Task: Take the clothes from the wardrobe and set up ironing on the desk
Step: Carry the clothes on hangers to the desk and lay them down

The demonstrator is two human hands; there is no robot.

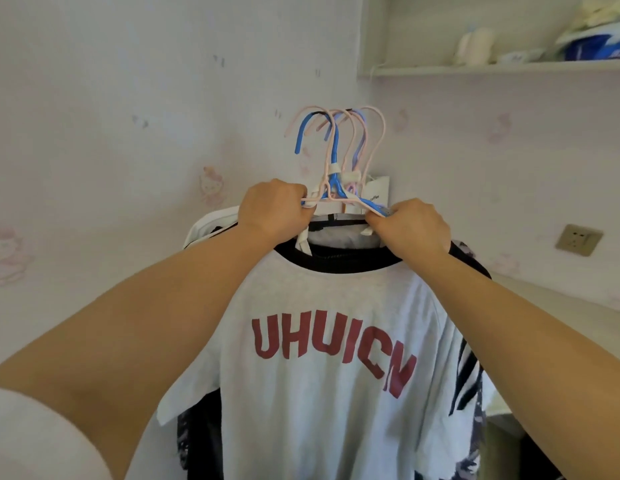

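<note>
— Where are the clothes?
— Bunched on pink and blue hangers (336, 161), held up before the wall — a white T-shirt (322, 358) in front.
— And the hands?
— Left hand (272, 211) and right hand (410, 226) each grip the hangers' shoulders, fingers curled.

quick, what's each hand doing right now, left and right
Left hand: closed, gripping the left side of the bunched hangers.
Right hand: closed, gripping the hangers' right side.
</note>
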